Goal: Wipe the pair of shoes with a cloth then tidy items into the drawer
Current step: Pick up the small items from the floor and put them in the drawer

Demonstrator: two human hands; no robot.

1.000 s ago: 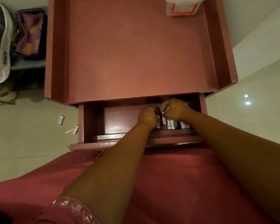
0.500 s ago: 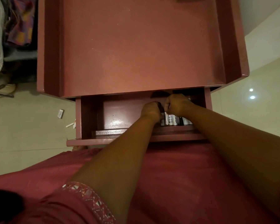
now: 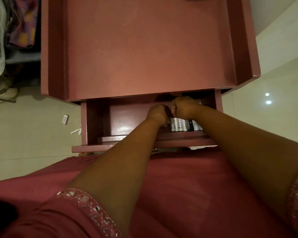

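In open drawer: left hand, right hand curled, grip unclear; batteries just below.

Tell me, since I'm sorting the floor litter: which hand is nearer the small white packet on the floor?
Left. The left hand is nearer the packet; the right hand lies farther right.

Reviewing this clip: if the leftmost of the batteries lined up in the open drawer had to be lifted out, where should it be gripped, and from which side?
Probably across its upper end, from above. The batteries lie packed side by side against the drawer front, so their flanks are shut in; the left hand also crowds that end.
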